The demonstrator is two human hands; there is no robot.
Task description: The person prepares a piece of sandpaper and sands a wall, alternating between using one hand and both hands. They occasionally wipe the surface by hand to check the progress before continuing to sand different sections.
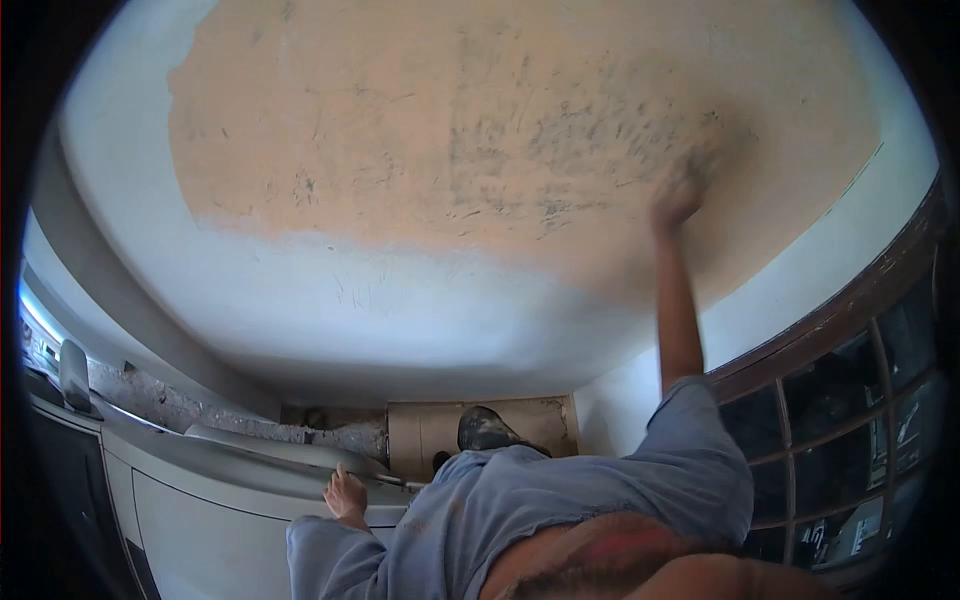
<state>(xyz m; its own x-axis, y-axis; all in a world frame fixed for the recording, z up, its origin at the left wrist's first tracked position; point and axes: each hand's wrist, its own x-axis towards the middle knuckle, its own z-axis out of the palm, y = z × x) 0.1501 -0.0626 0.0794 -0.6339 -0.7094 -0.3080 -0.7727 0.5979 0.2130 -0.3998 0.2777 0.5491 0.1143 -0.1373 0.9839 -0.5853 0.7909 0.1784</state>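
Note:
My right hand (pixel 683 188) is raised on an outstretched arm against the wall (pixel 400 130), at the right part of a large peach-orange patch with dark scuffs and streaks. Motion blurs its fingers, and a greyish smear shows around them. Whether it holds anything cannot be made out. Low on the left, my left hand (pixel 346 493) rests at the edge of a pale, smooth panelled body (pixel 220 520). Its fingers are partly stretched out, with nothing seen in them.
White paint (pixel 330 285) borders the patch. At the right stands a dark-framed window (pixel 830 400) with several panes. Below the wall, a dark shoe (pixel 487 428) stands on a tan surface (pixel 408 440). Rough grey rubble (pixel 170 400) lies along the wall's foot at left.

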